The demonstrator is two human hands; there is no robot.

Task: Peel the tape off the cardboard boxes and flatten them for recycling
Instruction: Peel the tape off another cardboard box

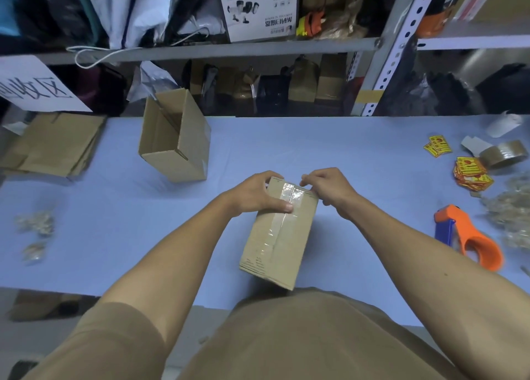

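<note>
Sealed box [279,230] held over blue table [344,161], tape strip [282,207] intact along seam. Left hand [258,196] grips far end, thumb on tape. Right hand [327,190] pinches at tape's far edge (peel looks barely started). Flattened cardboard [51,144] stacked far left; open box [175,138] unflattened.

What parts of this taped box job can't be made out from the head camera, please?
- Right hand fingers: curled at the box's far edge, so any tape pinch is hidden.
- Taped box underside: faces away.
- Open box bottom: hidden by its own walls.
- Yellow stickers: print too small.
</note>
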